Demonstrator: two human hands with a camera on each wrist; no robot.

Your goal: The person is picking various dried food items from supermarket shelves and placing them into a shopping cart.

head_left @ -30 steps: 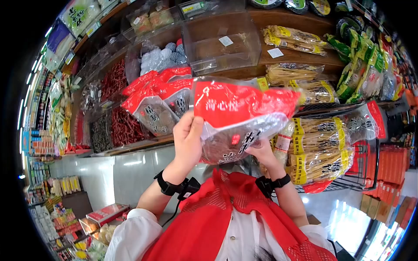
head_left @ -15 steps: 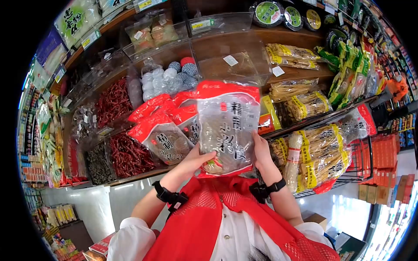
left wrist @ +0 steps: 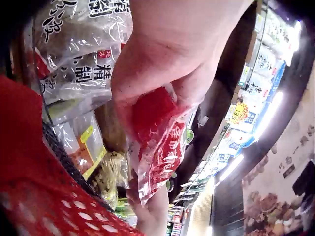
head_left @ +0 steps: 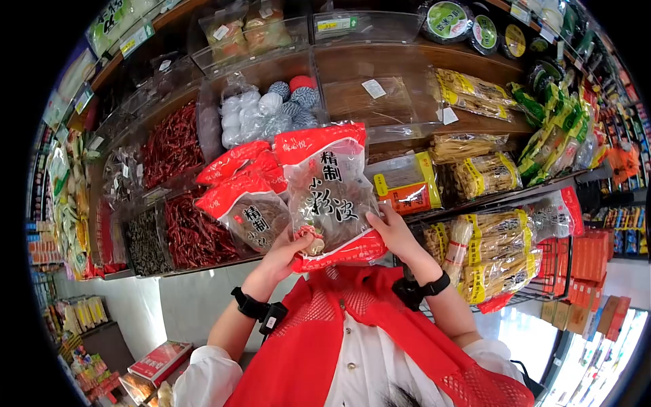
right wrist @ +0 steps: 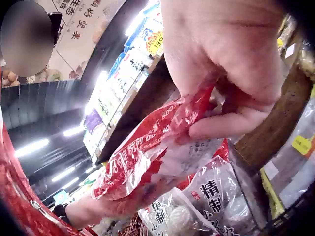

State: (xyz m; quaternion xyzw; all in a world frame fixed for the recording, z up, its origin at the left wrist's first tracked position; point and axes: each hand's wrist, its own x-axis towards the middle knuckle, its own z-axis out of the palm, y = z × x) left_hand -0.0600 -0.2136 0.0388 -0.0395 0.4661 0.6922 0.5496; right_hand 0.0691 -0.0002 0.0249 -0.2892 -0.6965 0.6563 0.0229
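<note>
A clear bag (head_left: 336, 193) with red ends and large black characters stands tilted in front of the person's chest, held up by both hands at its lower part. The printed face is turned toward the head camera. The left hand (head_left: 279, 256) grips the lower left corner, thumb over the front, the other fingers mostly hidden behind. The right hand (head_left: 400, 234) pinches the lower right edge; the right wrist view shows its fingers curled at the red end. Each wrist wears a black strap.

Just to the left, close behind the bag, lie more bags (head_left: 241, 210) with the same red ends and black print. Next to these are dried chillies (head_left: 169, 142) in two bins, one above the other, with a bin of dark dried goods (head_left: 148, 237) further left. Beyond the bag, white and grey balls (head_left: 268, 112) sit in a clear bin. To its right, near the right hand, a yellow and red packet (head_left: 407, 186) lies on the shelf, and nearer the person are yellow-banded bundles (head_left: 502, 251) beside a pale roll (head_left: 456, 247) with a red label. Round black packs (head_left: 445, 20) stand at the top right. The person wears a red vest (head_left: 285, 349) over a white shirt (head_left: 363, 339).
</note>
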